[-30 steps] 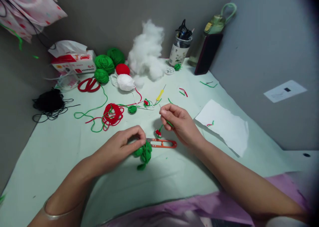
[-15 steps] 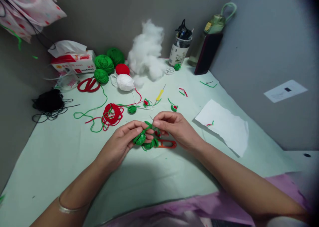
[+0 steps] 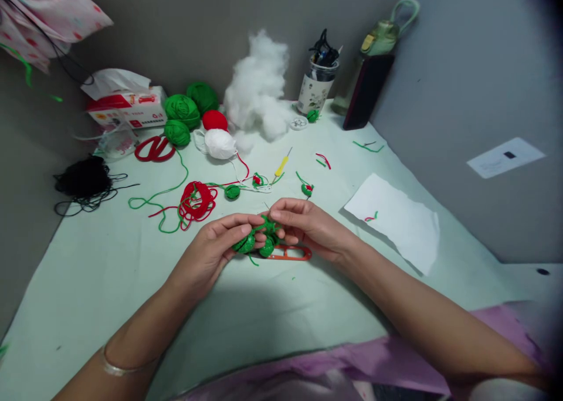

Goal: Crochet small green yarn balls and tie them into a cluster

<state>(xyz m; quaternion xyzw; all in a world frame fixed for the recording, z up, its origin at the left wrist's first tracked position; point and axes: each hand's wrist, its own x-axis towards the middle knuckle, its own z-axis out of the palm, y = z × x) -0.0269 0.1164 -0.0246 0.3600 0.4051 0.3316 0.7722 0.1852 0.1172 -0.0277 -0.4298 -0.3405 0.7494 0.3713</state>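
Note:
My left hand [image 3: 215, 245] is closed around a green crocheted piece [image 3: 244, 244] with a round, ball-like part, pinched between thumb and fingers. Facing it, my right hand [image 3: 314, 228] is closed, thumb against forefinger, on a thin needle [image 3: 267, 206] whose tip sticks up past the fingertips. More green crochet [image 3: 267, 247] lies between the two hands, partly covered by fingers. Just under them an orange-framed tool [image 3: 292, 252] rests on the table, its left end hidden. Small green-and-red crocheted pieces, one of them a ball [image 3: 307, 188], lie beyond my hands.
Red yarn [image 3: 197, 201], a yellow-handled crochet hook [image 3: 281, 165], red scissors [image 3: 155, 149] and yarn balls [image 3: 182, 111] lie beyond. White stuffing [image 3: 257, 84], a pen cup [image 3: 315, 87] and a bottle [image 3: 380, 40] stand at the back. White paper [image 3: 396, 225] lies right, black yarn [image 3: 83, 178] left.
The green crochet between my hands has shifted and turned, and the red part near my right fingers is now out of sight. Both hands keep their grips.

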